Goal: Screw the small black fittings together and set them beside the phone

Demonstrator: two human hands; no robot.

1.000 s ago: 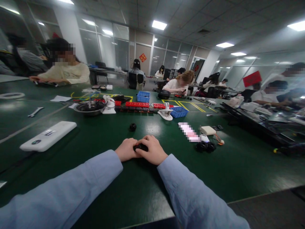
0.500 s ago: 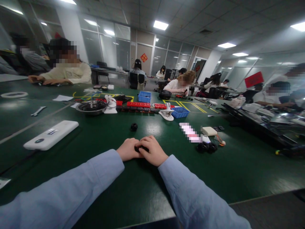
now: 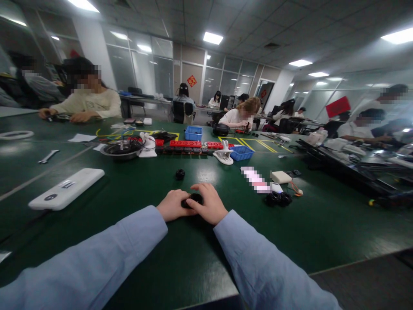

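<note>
Both hands meet over the table in the middle of the head view, around a small black round part that looks ring-like on top. My left hand is closed on its left side, with the fingertips partly hidden. My right hand curves around the right side, thumb against the part and fingers on the far side. Just beyond the hands stands a similar small black round part. More black round parts lie together to the right.
A white power-bank-like case and a wrench lie left. Farther back are a metal bowl with cables, red strips, white clamps and blue baskets. A phone lies right. Other people sit around.
My right hand's fingers have lifted and opened slightly, so more of the black round part's top shows. The whole view has shifted a little; the hands stay in about the same place.
</note>
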